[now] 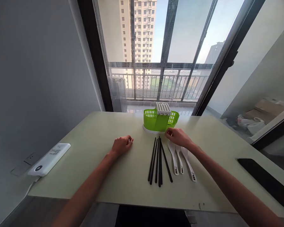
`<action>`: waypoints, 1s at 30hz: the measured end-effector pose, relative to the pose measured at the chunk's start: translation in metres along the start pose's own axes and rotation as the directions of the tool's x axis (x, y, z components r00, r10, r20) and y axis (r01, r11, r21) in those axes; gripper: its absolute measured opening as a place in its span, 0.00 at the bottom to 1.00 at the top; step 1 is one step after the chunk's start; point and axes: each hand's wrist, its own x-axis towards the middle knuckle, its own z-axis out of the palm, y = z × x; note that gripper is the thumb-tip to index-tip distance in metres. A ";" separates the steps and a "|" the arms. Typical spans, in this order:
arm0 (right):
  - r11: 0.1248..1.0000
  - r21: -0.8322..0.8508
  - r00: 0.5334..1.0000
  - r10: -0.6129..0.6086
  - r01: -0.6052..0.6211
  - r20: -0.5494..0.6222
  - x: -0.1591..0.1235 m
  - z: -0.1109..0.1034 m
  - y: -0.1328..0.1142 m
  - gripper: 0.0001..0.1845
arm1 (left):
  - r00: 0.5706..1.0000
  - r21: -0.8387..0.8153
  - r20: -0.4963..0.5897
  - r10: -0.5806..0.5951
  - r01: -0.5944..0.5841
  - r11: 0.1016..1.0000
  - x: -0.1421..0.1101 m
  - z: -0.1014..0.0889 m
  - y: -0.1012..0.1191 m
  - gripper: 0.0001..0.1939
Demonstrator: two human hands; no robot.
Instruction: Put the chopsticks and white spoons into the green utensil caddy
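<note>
My left hand rests on the table with its fingers loosely curled and nothing showing in them. My right hand is also curled, close to the front right edge of the cutlery holder's white base; I cannot tell if it touches. The cutlery holder has green basket sides and a white slotted top part. Several black chopsticks lie between my hands, roughly lengthwise toward me. Three white spoons lie to their right, handles toward me, bowls partly under my right hand and wrist.
A white device with a cable lies at the table's left edge, by the wall. On the right edge is a flat black object. The pale table ends before a large window. Bags and boxes sit beyond at right.
</note>
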 end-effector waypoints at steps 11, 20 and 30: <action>0.990 -0.134 0.976 -0.016 0.046 0.219 -0.008 -0.014 -0.030 0.09 | 1.000 -0.020 0.022 0.003 -0.002 1.000 -0.001 -0.006 0.008 0.14; 0.995 -0.095 0.986 0.009 0.007 0.169 -0.030 -0.017 -0.020 0.12 | 0.999 -0.066 0.050 -0.017 0.021 0.998 -0.006 -0.009 0.011 0.15; 0.938 -0.308 0.871 0.014 0.159 0.491 -0.022 -0.005 -0.062 0.16 | 0.986 -0.112 0.079 -0.148 0.156 0.981 -0.005 -0.013 0.012 0.20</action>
